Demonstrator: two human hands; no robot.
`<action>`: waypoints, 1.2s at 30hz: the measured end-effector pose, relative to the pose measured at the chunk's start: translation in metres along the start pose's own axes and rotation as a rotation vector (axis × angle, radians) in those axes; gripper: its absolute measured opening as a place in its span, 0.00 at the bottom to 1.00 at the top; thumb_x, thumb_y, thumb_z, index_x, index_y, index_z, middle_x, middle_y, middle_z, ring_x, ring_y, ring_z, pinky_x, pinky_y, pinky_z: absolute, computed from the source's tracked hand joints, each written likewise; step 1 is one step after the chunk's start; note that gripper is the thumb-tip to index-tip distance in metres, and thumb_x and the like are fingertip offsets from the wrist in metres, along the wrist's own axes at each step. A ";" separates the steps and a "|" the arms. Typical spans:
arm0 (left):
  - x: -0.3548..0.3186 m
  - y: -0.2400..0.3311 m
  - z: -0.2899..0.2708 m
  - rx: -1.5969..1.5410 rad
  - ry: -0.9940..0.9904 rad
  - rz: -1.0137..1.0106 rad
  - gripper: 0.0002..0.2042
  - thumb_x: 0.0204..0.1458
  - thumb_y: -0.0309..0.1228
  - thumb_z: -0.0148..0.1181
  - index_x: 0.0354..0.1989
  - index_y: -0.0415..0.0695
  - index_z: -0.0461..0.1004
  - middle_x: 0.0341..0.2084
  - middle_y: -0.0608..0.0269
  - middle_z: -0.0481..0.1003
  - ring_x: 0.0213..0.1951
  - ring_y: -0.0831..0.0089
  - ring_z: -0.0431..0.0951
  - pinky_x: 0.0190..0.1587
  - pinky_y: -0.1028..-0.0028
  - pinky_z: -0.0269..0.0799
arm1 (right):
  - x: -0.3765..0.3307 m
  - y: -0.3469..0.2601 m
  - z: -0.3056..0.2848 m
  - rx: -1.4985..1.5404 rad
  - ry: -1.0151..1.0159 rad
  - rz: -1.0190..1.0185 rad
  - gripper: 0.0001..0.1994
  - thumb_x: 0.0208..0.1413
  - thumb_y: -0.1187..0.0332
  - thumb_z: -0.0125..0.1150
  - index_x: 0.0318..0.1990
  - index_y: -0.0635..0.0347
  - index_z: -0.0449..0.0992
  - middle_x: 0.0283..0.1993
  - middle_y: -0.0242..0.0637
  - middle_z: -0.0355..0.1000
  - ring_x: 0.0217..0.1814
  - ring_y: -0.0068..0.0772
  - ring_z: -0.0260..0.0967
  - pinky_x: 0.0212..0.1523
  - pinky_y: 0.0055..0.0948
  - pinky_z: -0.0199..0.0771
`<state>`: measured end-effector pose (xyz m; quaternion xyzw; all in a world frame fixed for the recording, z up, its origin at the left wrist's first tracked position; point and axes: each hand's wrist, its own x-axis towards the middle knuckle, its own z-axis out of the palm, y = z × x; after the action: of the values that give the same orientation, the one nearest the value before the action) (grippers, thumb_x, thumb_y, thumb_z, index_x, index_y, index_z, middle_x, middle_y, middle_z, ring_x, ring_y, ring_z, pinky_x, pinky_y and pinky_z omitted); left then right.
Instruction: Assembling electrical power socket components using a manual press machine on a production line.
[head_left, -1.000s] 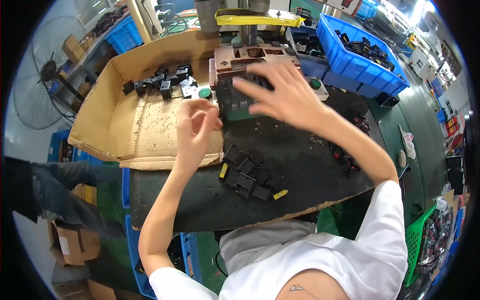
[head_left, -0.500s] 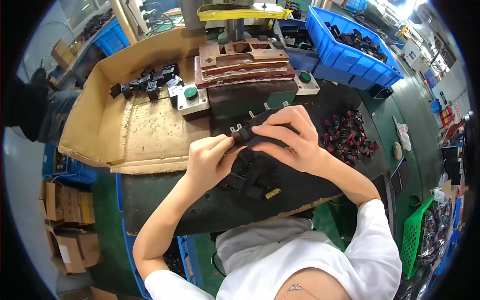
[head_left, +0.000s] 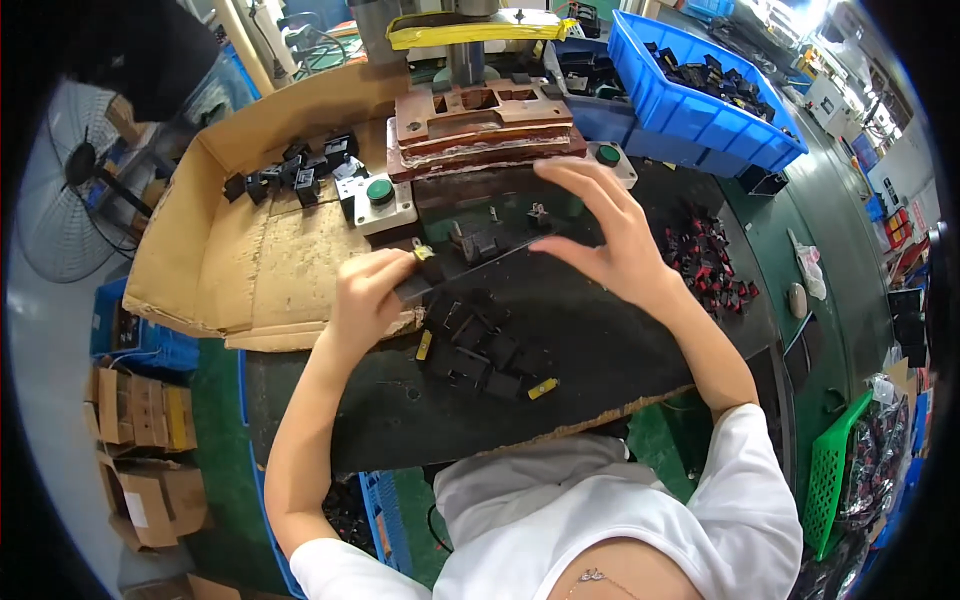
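My left hand (head_left: pixel 368 298) grips the near end of a thin black strip (head_left: pixel 500 255). My right hand (head_left: pixel 612 240) pinches its far end, with the other fingers spread. A small black part (head_left: pixel 480 245) sits on the strip, and a brass-tipped piece (head_left: pixel 422 253) shows by my left fingertips. I hold the strip just in front of the press's copper-coloured die block (head_left: pixel 480 125). Below my hands, a pile of black parts with yellow terminals (head_left: pixel 478 352) lies on the black mat (head_left: pixel 600 350).
Two grey boxes with green push buttons (head_left: pixel 380 193) (head_left: pixel 607 155) flank the die. A cardboard tray (head_left: pixel 250 270) at the left holds black parts (head_left: pixel 300 165). At the right are a blue bin (head_left: pixel 705 95), red-and-black parts (head_left: pixel 712 265) and a green basket (head_left: pixel 830 470). A fan (head_left: pixel 70 200) stands far left.
My right hand has drawn back from the press and my left hand has come down. Both met over the pile and now hold the strip, raised toward the die.
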<state>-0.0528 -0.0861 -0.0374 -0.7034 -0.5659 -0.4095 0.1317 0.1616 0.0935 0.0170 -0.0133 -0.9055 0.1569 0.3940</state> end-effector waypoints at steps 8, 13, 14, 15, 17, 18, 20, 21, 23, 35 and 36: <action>0.003 -0.002 0.002 -0.125 -0.062 -0.192 0.13 0.38 0.14 0.53 0.36 0.33 0.74 0.24 0.55 0.75 0.26 0.70 0.76 0.28 0.77 0.70 | -0.013 0.019 0.011 0.093 -0.036 0.022 0.14 0.38 0.73 0.68 0.35 0.64 0.74 0.34 0.39 0.72 0.35 0.37 0.71 0.35 0.27 0.70; 0.004 0.001 0.007 -0.216 -0.040 -0.273 0.14 0.36 0.17 0.56 0.36 0.37 0.75 0.23 0.54 0.74 0.22 0.65 0.74 0.26 0.76 0.68 | -0.014 0.020 0.012 0.125 -0.019 0.045 0.13 0.38 0.73 0.68 0.34 0.63 0.74 0.33 0.38 0.72 0.33 0.35 0.71 0.33 0.26 0.70; 0.004 0.000 0.007 -0.222 -0.043 -0.273 0.14 0.37 0.16 0.56 0.36 0.37 0.75 0.23 0.55 0.74 0.22 0.66 0.75 0.26 0.77 0.68 | -0.014 0.020 0.012 0.128 -0.023 0.049 0.13 0.38 0.73 0.68 0.34 0.64 0.74 0.33 0.38 0.72 0.33 0.35 0.71 0.33 0.26 0.70; 0.003 0.000 0.007 -0.229 -0.045 -0.272 0.13 0.38 0.16 0.56 0.36 0.37 0.75 0.23 0.55 0.74 0.23 0.68 0.75 0.26 0.77 0.69 | -0.014 0.020 0.012 0.131 -0.027 0.053 0.12 0.38 0.73 0.68 0.33 0.64 0.74 0.33 0.38 0.72 0.33 0.35 0.71 0.33 0.26 0.70; 0.003 0.000 0.008 -0.238 -0.050 -0.283 0.14 0.38 0.16 0.56 0.36 0.37 0.75 0.24 0.55 0.74 0.23 0.68 0.75 0.26 0.78 0.69 | -0.014 0.019 0.011 0.133 -0.022 0.051 0.12 0.38 0.74 0.68 0.33 0.64 0.74 0.33 0.38 0.72 0.33 0.35 0.71 0.33 0.26 0.70; 0.003 0.000 0.008 -0.245 -0.051 -0.295 0.14 0.37 0.15 0.56 0.36 0.37 0.75 0.24 0.55 0.75 0.24 0.69 0.75 0.26 0.78 0.69 | -0.014 0.019 0.011 0.138 -0.018 0.046 0.12 0.38 0.74 0.68 0.33 0.64 0.74 0.32 0.37 0.72 0.33 0.35 0.71 0.33 0.26 0.70; 0.002 0.000 0.008 -0.240 -0.047 -0.294 0.14 0.37 0.14 0.56 0.36 0.37 0.75 0.25 0.55 0.75 0.24 0.69 0.76 0.26 0.78 0.70 | -0.014 0.019 0.012 0.138 -0.017 0.044 0.12 0.39 0.74 0.68 0.33 0.64 0.74 0.32 0.37 0.72 0.33 0.35 0.71 0.33 0.25 0.70; 0.002 0.000 0.008 -0.234 -0.041 -0.294 0.14 0.37 0.14 0.56 0.36 0.36 0.75 0.26 0.55 0.76 0.25 0.69 0.76 0.27 0.78 0.71 | -0.014 0.019 0.012 0.139 -0.018 0.042 0.12 0.39 0.74 0.68 0.33 0.64 0.74 0.32 0.37 0.72 0.33 0.35 0.70 0.33 0.25 0.70; 0.001 0.000 0.008 -0.228 -0.042 -0.291 0.15 0.36 0.14 0.56 0.36 0.37 0.75 0.26 0.56 0.76 0.25 0.70 0.76 0.26 0.78 0.71 | -0.014 0.019 0.012 0.135 -0.024 0.047 0.12 0.39 0.73 0.68 0.33 0.64 0.74 0.32 0.37 0.72 0.33 0.35 0.70 0.33 0.26 0.70; 0.024 0.045 -0.010 -1.058 -0.068 -1.075 0.20 0.56 0.43 0.49 0.20 0.38 0.70 0.11 0.56 0.72 0.11 0.74 0.71 0.12 0.81 0.60 | -0.008 0.014 -0.002 0.988 -0.268 0.837 0.14 0.54 0.64 0.56 0.21 0.62 0.72 0.11 0.27 0.63 0.14 0.21 0.64 0.18 0.18 0.62; 0.024 0.046 -0.010 -1.056 -0.069 -1.076 0.20 0.56 0.43 0.49 0.20 0.38 0.70 0.11 0.56 0.72 0.11 0.74 0.71 0.12 0.81 0.60 | -0.008 0.014 -0.003 1.169 -0.270 1.017 0.16 0.55 0.62 0.55 0.19 0.61 0.72 0.10 0.25 0.61 0.13 0.19 0.62 0.18 0.17 0.61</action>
<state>-0.0153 -0.0913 -0.0008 -0.3122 -0.5635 -0.6119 -0.4589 0.1674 0.1062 0.0092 -0.1974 -0.5990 0.7691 0.1037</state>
